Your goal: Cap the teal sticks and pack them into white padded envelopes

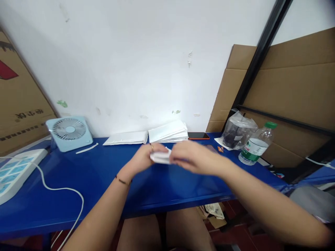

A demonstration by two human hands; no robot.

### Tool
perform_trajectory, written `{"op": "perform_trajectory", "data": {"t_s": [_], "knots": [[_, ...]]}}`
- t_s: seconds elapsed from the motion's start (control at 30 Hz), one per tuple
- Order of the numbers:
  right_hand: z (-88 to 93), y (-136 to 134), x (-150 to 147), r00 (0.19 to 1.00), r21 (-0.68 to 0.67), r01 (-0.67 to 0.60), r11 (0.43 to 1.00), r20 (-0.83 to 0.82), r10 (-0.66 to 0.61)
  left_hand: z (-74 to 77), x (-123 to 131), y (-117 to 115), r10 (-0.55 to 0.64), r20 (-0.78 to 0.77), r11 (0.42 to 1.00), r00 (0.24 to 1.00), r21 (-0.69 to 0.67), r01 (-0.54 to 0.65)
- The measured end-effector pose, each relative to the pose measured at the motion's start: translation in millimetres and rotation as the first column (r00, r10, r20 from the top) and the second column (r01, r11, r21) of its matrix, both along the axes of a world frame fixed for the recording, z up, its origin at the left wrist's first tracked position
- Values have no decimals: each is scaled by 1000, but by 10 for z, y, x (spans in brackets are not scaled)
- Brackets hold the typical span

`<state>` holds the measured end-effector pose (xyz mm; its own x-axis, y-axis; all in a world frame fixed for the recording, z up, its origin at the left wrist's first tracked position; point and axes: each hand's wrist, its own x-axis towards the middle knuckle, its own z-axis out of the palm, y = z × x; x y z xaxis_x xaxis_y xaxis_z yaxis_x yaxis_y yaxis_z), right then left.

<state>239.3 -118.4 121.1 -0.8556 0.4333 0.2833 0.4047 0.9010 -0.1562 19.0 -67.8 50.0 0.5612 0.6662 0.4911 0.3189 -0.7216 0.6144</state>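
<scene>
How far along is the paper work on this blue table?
Done, it seems: two stacks of white paper pieces lie by the wall. In hand: the left hand and right hand together hold one small white piece, blurred. What is left cannot be told; no unworked supply shows.

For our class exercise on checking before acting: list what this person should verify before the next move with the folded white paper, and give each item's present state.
1. Both hands on the folded white paper: ok, left hand and right hand grip it.
2. Paper lifted off the blue table: cannot tell, blurred.
3. Bare table under the hands: ok.
4. Stacks of white sheets apart from the hands: ok, by the wall.
5. Water bottle capped: ok, though tilted.
6. White cable away from the arms: ok, it lies to the left.
</scene>
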Motion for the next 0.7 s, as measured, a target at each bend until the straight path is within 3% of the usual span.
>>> {"op": "perform_trajectory", "data": {"t_s": [0.07,0.13,0.2,0.3,0.4,0.47,0.53,0.63,0.7], "knots": [[-412,-160,37,999,-124,32,992,5,-32,-228,-96,-304,-35,-221,999,975,-22,31],[-794,-238,51,994,-279,74,957,-52,-92,-460,-158,-596,22,-323,999,946,-21,-30],[-1092,-247,44,965,-416,154,896,-130,-227,-653,-171,-821,118,-346,993,931,24,-117],[-1340,-210,17,918,-483,213,849,-199,-344,-829,-119,-983,254,-313,955,915,233,-186],[-1403,-215,-7,916,-343,239,909,-231,-328,-860,-40,-988,288,-332,908,898,394,-145],[-1384,-258,-20,925,-144,281,949,-221,-308,-819,7,-956,330,-303,880,894,442,-175],[-1326,-301,-38,943,58,294,954,-178,-280,-751,41,-915,370,-245,854,896,469,-225],[-1113,-253,-85,967,234,249,940,-121,-227,-624,60,-833,372,-120,844,921,456,-281],[-856,-71,-135,961,243,260,935,-159,-226,-539,47,-751,417,53,829,908,389,-403]]}}
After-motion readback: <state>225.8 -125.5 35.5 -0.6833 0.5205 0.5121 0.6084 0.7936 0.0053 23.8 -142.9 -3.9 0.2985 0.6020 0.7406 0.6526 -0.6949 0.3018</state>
